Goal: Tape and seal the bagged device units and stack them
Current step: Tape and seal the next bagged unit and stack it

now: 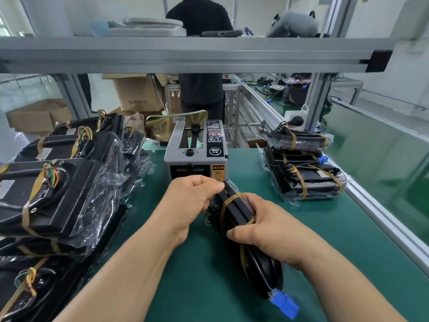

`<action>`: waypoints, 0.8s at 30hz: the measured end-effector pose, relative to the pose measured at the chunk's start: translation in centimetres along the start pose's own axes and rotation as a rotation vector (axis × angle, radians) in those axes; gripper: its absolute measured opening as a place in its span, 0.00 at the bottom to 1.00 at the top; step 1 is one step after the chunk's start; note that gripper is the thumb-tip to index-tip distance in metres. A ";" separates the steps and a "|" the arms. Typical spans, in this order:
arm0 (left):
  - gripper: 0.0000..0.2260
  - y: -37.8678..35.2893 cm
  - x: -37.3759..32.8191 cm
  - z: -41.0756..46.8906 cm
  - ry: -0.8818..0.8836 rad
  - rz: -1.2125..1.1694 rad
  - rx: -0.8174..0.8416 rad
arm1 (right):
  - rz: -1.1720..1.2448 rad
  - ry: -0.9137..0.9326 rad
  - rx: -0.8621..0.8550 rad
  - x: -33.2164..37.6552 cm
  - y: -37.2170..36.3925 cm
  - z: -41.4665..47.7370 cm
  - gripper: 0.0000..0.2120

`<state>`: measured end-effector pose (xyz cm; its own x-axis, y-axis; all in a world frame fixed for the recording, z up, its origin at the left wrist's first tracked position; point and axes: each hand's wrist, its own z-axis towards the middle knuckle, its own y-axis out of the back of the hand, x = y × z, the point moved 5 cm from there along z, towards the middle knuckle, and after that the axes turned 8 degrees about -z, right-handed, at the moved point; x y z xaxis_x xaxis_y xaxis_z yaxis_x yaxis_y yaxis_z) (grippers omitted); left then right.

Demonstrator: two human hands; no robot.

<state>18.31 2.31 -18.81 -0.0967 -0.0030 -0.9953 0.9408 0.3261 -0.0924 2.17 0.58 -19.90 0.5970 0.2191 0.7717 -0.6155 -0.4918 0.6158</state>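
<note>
A bagged device unit (233, 208) stands on its edge on the green bench (313, 233), in the middle and just near of the grey tape dispenser (195, 147). The left grip (192, 198) pinches the unit's far top corner with curled fingers, close to the dispenser's mouth. The right grip (262, 226) wraps around the unit's middle, thumb on the near side, beside an amber tape band (232, 196) that rings the bag. A blue connector (284, 303) sticks out at the unit's near end. A pile of bagged units (58, 189) fills the left side; a lower taped stack (304, 173) lies on the far right.
</note>
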 end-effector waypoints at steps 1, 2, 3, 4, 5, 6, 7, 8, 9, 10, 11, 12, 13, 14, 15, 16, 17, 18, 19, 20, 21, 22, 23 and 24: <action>0.08 -0.2 0.0 0.2 0.000 -0.002 0.002 | -0.001 -0.001 0.000 0.0 0.0 0.0 0.24; 0.08 -0.4 0.0 0.4 0.002 -0.003 0.007 | 0.003 -0.001 0.000 0.0 0.0 0.0 0.24; 0.09 -0.5 0.1 0.6 0.004 0.002 0.012 | 0.004 -0.002 -0.001 0.0 0.0 0.0 0.24; 0.09 -0.6 0.1 0.8 0.005 0.012 0.012 | 0.000 -0.002 -0.001 0.1 0.0 0.0 0.24; 0.09 -0.7 0.2 0.9 0.003 0.023 0.007 | -0.009 -0.001 -0.001 0.1 0.0 0.0 0.24; 0.09 -0.7 0.2 1.1 -0.001 0.034 0.001 | -0.018 -0.003 -0.002 0.1 0.0 0.0 0.24; 0.09 -0.8 0.2 1.2 -0.007 0.044 -0.004 | -0.025 -0.006 -0.005 0.1 0.0 0.0 0.23; 0.09 -0.8 0.2 1.3 -0.014 0.052 -0.010 | -0.031 -0.008 -0.008 0.1 0.1 -0.1 0.23; 0.09 -0.8 0.2 1.4 -0.021 0.061 -0.018 | -0.034 -0.009 -0.009 0.1 0.1 -0.1 0.23; 0.10 -0.8 0.2 1.5 -0.029 0.070 -0.028 | -0.035 -0.010 -0.007 0.1 0.1 -0.1 0.23; 0.10 -0.8 0.3 1.6 -0.038 0.076 -0.037 | -0.035 -0.009 -0.004 0.1 0.1 -0.1 0.22; 0.10 -0.8 0.3 1.7 -0.047 0.083 -0.045 | -0.037 -0.008 -0.003 0.1 0.1 -0.1 0.22; 0.10 -0.7 0.3 1.7 -0.055 0.092 -0.052 | -0.040 -0.008 -0.003 0.1 0.1 -0.1 0.22; 0.10 -0.7 0.3 1.8 -0.060 0.100 -0.056 | -0.043 -0.008 -0.004 0.1 0.2 -0.1 0.21; 0.10 -0.7 0.3 1.8 -0.064 0.106 -0.058 | -0.046 -0.009 -0.005 0.0 0.2 0.0 0.21; 0.10 -0.7 0.4 1.9 -0.068 0.112 -0.060 | -0.047 -0.009 -0.005 0.0 0.3 0.0 0.21; 0.10 -0.6 0.4 1.9 -0.071 0.120 -0.063 | -0.046 -0.008 -0.003 0.0 0.3 0.0 0.21; 0.09 -0.6 0.4 1.9 -0.076 0.129 -0.067 | -0.043 -0.007 0.001 0.0 0.3 0.0 0.21; 0.09 -0.6 0.4 1.9 -0.079 0.137 -0.070 | -0.038 -0.005 0.003 0.0 0.2 0.0 0.21; 0.09 -0.5 0.4 1.9 -0.084 0.143 -0.072 | -0.035 -0.003 0.006 0.0 0.2 0.0 0.21; 0.09 -0.5 0.4 1.9 -0.088 0.148 -0.075 | -0.033 -0.001 0.008 0.0 0.2 0.1 0.21; 0.09 -0.5 0.3 1.9 -0.094 0.153 -0.076 | -0.030 -0.001 0.008 -0.1 0.2 0.1 0.21; 0.10 -0.5 0.3 1.9 -0.101 0.158 -0.078 | -0.028 -0.002 0.008 -0.1 0.1 0.1 0.21; 0.10 -0.6 0.2 1.8 -0.107 0.164 -0.080 | -0.027 -0.002 0.008 -0.1 0.1 0.1 0.21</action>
<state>18.35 0.40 -19.05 0.0943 -0.0424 -0.9946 0.9118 0.4048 0.0692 2.10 0.47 -19.88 0.6147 0.2304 0.7543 -0.5949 -0.4925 0.6352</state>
